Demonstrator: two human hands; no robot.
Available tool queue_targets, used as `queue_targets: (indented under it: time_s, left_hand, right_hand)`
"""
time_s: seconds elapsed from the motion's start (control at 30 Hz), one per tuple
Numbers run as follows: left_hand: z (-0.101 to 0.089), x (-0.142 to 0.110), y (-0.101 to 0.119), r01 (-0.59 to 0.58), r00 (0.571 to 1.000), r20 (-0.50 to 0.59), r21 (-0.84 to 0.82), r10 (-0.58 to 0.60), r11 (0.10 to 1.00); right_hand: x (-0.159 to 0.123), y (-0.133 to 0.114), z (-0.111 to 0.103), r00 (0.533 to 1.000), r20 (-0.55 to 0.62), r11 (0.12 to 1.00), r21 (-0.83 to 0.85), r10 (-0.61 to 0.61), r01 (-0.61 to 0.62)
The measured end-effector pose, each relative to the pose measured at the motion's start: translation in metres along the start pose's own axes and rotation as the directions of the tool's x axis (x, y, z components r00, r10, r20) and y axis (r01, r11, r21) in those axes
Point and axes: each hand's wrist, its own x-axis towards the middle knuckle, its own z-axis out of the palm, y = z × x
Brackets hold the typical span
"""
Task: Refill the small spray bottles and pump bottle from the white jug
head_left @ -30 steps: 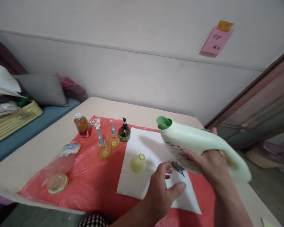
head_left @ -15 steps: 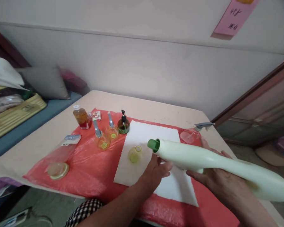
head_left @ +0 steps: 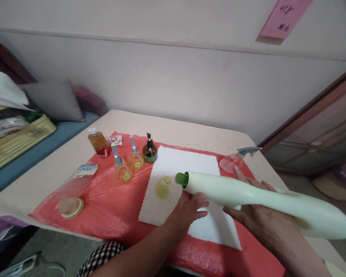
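My right hand (head_left: 255, 209) is wrapped round a long pale green plastic jug (head_left: 265, 198), gripping its slim middle. The jug lies almost level, its dark green spout (head_left: 181, 179) pointing left. Under the spout end is my left hand (head_left: 192, 206), with fingers stretched to the right and apart; whether it bears any weight I cannot tell. Left of that hand, a yellow see-through bottle (head_left: 163, 189) stands without a top on a white mat (head_left: 184, 156). Beyond my right hand a clear spray bottle (head_left: 230, 164) with a grey trigger rests on the red sheet.
Two orange spray bottles (head_left: 123, 173), a dark pump bottle (head_left: 150, 152) and an amber bottle (head_left: 98, 143) stand on the left of the table. Nearer lie a clear plastic bag (head_left: 77, 181) and a round pale lid (head_left: 71, 207). A wall (head_left: 161, 84) rises behind.
The jug has shifted slightly left, its spout end a little lower and nearer the yellow bottle. Both hands stay beside it in nearly the same pose.
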Motion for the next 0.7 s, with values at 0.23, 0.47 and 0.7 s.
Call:
queue_targets:
  time_s: [0.23, 0.47, 0.7]
  left_hand:
    - [0.004, 0.0, 0.0, 0.023, 0.997, -0.07, -0.079, -0.028, 0.997]
    - [0.001, 0.006, -0.002, 0.014, 0.995, -0.089, -0.258, -0.038, 0.966]
    - [-0.001, 0.007, -0.002, -0.02, 0.997, -0.082, -0.387, -0.012, 0.922]
  right_hand:
    - [0.007, -0.014, -0.005, 0.995, -0.003, 0.97, -0.223, -0.097, 0.094]
    - [0.01, -0.02, -0.002, 0.992, 0.019, 0.963, -0.237, -0.125, 0.126]
    - [0.014, -0.024, -0.004, 0.987, 0.026, 0.937, -0.311, -0.156, 0.157]
